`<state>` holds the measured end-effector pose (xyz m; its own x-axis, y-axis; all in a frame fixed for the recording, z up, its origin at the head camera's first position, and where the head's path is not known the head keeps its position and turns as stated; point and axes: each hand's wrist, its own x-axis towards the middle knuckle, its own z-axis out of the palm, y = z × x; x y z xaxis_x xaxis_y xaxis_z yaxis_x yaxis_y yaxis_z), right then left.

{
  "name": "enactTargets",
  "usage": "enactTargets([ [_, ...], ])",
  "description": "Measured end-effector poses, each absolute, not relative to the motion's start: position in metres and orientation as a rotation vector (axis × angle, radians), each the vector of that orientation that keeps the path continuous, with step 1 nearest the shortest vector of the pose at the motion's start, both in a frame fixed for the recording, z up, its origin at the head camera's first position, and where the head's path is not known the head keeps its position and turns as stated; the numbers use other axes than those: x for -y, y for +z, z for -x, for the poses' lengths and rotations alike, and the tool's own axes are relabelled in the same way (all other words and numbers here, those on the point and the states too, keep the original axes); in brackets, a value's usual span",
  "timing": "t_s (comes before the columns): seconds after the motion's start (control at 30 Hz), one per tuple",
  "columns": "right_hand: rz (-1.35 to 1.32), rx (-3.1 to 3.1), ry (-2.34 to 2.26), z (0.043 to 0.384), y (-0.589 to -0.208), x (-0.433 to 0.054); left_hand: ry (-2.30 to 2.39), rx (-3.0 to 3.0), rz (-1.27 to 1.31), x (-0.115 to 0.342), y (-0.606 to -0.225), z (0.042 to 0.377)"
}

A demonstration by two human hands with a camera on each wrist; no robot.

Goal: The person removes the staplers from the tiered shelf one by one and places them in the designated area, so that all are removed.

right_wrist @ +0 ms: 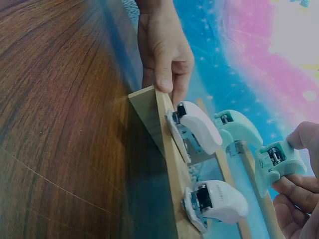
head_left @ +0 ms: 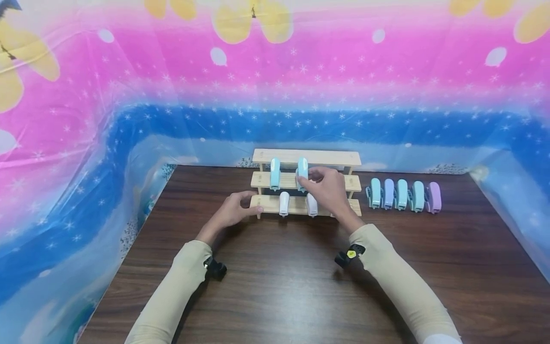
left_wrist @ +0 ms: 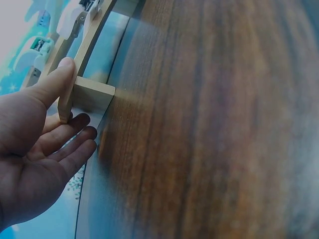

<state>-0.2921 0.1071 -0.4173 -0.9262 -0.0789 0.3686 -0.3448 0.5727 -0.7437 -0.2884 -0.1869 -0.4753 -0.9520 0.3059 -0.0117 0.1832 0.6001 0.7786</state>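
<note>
A three-step wooden display stand (head_left: 339, 183) is at the back of the table. My left hand (head_left: 234, 209) pinches the left end of its lowest step, thumb on top and index finger beneath, the other fingers loosely bent. My right hand (right_wrist: 301, 184) holds a mint-green stapler (right_wrist: 277, 158) between thumb and fingers, at the middle step. To its left on that step stands another mint-green stapler (head_left: 275, 173). Two white staplers, one on the left (head_left: 284, 204) and one on the right (head_left: 312, 204), rest on the lowest step, the right one partly hidden by my right hand in the head view.
Right of the stand, a row of several staplers stands on the brown wooden table (head_left: 283, 286): mint-green ones (head_left: 401, 194), a lavender-blue one (head_left: 388, 194) and a purple one (head_left: 434, 197). A patterned cloth (head_left: 301, 95) hangs behind and along the sides.
</note>
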Motion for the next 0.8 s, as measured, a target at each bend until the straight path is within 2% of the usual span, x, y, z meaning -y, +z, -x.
enactTargets([
  [0.8, -0.243, 2.491, 1.249, 0.278, -0.406, -0.145, 1.273, -2.689, -0.404, 0.186, -0.475, 0.288],
])
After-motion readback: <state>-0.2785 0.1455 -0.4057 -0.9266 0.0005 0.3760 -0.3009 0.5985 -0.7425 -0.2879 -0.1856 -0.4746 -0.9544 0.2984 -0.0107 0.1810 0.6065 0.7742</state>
